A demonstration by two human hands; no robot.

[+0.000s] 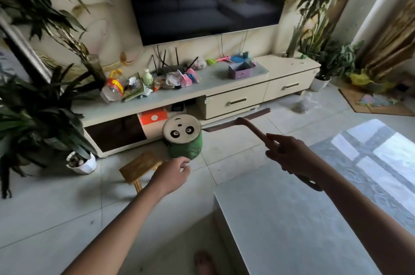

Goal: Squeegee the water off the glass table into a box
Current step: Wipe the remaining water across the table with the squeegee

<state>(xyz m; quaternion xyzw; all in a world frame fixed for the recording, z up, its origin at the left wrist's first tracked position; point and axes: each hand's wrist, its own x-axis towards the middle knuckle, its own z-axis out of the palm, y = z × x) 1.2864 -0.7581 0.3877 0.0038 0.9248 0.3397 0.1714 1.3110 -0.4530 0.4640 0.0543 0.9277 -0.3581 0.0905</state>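
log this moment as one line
right hand: grips squeegee handle | squeegee: held in air, blade off glass table | left hand: empty, fingers loosely curled

Panda stool (182, 139) – by TV cab. (289, 72)

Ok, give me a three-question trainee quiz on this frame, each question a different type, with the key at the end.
1. True or false: the squeegee blade is pressed flat on the glass table.
2. Which hand grips the squeegee handle? A) left B) right C) both
3. Fill in: the green stool on the floor has a ___ face on its top.

Key
1. False: the blade is held in the air over the floor, beyond the table's edge.
2. B: the right hand grips it; the left hand holds nothing.
3. Panda.
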